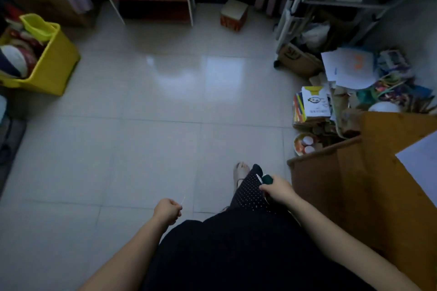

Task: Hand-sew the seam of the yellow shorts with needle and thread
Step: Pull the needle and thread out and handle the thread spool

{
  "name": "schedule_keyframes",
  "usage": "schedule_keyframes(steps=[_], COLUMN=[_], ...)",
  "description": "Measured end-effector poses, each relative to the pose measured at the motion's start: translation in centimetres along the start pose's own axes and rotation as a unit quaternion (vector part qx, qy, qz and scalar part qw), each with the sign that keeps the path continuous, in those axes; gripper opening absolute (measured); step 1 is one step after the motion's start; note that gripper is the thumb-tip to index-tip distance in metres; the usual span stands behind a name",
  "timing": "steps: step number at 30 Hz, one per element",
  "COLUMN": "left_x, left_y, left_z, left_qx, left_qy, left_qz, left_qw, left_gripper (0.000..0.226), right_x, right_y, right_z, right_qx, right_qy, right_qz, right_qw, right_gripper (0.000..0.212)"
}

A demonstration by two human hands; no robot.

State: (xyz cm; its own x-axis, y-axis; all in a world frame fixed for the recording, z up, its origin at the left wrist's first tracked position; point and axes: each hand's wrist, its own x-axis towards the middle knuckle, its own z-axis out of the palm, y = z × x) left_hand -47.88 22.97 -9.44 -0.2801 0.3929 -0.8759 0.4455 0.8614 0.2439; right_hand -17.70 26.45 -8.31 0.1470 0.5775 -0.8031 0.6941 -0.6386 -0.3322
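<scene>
Left hand [167,211] pinches needle [183,200]; right hand [278,188] grips a spool [267,178], perhaps; label [316,101] unreadable.

A thin pale needle [183,200] pokes up, tilted, from the left hand's [167,210] pinch, while the right hand [277,189] grips a dark green thread spool [267,178].

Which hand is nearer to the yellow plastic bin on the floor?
Left. The left hand, pinching a needle, sits across bare floor from the yellow plastic bin; the right hand, gripping a dark green object, is farther away beside the wooden desk.
</scene>
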Motion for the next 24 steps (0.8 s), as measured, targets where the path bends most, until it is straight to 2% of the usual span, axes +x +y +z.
schedule_keyframes(steps=[4,7,10,14,19,24], left_x=[2.8,5.0,7.0,10.5,14.3,19.6], left_y=[2.6,6.1,11.3,21.0,31.7,35.8], left_z=[-1.6,-3.4,-5.9,-10.1,-15.0,-20.6], left_qx=[0.032,0.034,0.048,0.022,-0.08,-0.029], left_qy=[0.008,0.005,0.009,-0.003,0.012,-0.012], left_qz=[-0.025,-0.047,-0.056,-0.016,0.05,0.047], left_qw=[0.999,0.998,0.997,1.0,0.995,0.998], left_gripper=[0.036,0.031,0.032,0.036,0.034,0.038], right_x=[5.0,9.4,13.2,17.3,21.7,27.0], right_y=[-3.8,-6.6,-9.2,-14.0,-25.1,-37.7], right_z=[-2.6,-5.6,-9.0,-12.3,-13.8,-13.7], right_qx=[-0.005,-0.011,-0.022,-0.068,-0.096,-0.053], right_qy=[-0.008,-0.003,-0.023,-0.076,-0.102,-0.119], right_qz=[0.007,0.027,0.065,0.101,0.055,0.001], right_qw=[1.0,1.0,0.997,0.99,0.989,0.991], right_gripper=[0.005,0.008,0.011,0.006,0.011,0.013])
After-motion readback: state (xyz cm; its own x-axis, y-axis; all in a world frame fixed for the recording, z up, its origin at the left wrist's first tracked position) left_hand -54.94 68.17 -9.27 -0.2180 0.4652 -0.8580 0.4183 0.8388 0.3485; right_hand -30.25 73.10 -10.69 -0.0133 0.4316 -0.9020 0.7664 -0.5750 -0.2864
